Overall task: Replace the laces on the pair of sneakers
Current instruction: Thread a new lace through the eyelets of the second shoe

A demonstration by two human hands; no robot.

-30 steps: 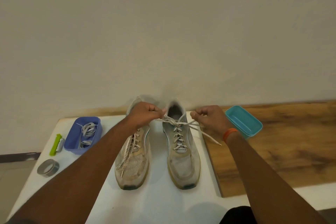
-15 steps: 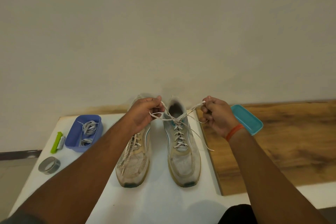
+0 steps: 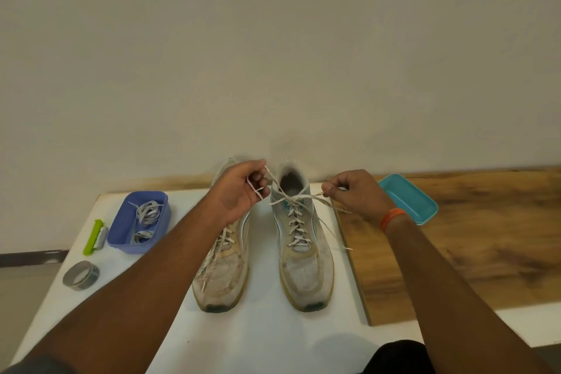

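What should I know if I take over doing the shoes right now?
Left hand pinches one end of the lace of the right sneaker; right hand pinches the other end. The left sneaker lies beside it, its lace loose. More laces sit in the blue tub. Done: knot loosened, it seems. Left: pull both laces out and thread others.

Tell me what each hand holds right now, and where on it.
Both hold the right sneaker's lace: left hand grips one free end, right hand pinches the other in its fingers.
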